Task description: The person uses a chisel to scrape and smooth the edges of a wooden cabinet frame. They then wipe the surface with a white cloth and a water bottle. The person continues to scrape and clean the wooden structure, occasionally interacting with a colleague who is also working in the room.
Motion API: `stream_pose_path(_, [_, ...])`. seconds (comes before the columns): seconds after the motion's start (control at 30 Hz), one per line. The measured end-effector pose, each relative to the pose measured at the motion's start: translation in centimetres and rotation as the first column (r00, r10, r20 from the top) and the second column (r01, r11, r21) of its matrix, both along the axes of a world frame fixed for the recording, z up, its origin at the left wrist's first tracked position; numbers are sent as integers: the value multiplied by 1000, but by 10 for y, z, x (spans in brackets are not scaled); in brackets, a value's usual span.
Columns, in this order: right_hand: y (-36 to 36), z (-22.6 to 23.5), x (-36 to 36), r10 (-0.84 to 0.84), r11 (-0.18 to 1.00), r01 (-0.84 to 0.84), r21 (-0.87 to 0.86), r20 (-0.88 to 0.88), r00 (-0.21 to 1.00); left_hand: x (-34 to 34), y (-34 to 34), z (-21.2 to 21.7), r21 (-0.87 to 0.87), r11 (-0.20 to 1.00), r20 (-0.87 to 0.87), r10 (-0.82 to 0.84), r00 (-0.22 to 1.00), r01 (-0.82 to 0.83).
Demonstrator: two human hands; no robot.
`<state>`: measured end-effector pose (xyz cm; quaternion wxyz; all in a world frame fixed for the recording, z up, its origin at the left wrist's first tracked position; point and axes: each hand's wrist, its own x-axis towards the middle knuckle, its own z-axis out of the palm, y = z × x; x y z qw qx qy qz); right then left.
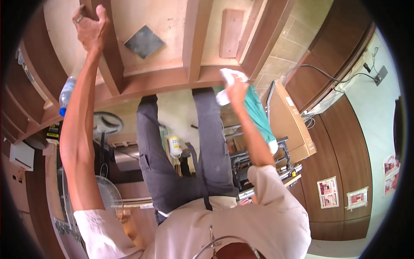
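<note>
A large brown wooden frame with raised dividers and pale panels lies before me. At its upper left, my left hand (pixel 91 29) grips one wooden divider (pixel 113 69), thumb on one side and curled fingers on the other; a ring shows on a finger. At the frame's near edge, right of my legs, my right hand (pixel 237 90) is closed on a crumpled white cloth (pixel 232 77), somewhat blurred. A dark diamond-shaped tile (pixel 144 41) lies on the panel between dividers. A flat brown wooden block (pixel 231 33) sits in the compartment further right.
A plastic bottle with a blue cap (pixel 67 96) lies beside my left forearm. Below the frame are a white-and-yellow container (pixel 175 146), a fan (pixel 107 194) and a round-based stand (pixel 108 123). Green cloth (pixel 257 113) and a cardboard box (pixel 289 125) are at right.
</note>
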<state>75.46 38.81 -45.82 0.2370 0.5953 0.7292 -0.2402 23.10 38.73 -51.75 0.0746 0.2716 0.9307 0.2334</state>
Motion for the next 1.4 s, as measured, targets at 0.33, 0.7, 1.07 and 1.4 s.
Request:
stream_pose_path(0.33, [12, -15, -81, 6, 864, -110, -491, -208, 978, 2, 14, 9, -36, 999, -7, 5, 1000, -5])
stream_pose_path(0.7, [73, -7, -73, -186, 692, -19, -722, -204, 961, -5, 7, -1, -101, 995, -108, -14, 994, 3])
stream_pose_path(1.07, [8, -13, -63, 150, 863, -336, -377, -443, 884, 3, 16, 5, -93, 995, -14, 17, 1000, -18])
stream_pose_path(1.4, [68, 33, -74, 204, 819, -323, -475, -285, 936, 3, 13, 5, -86, 996, -27, -11, 1000, 9])
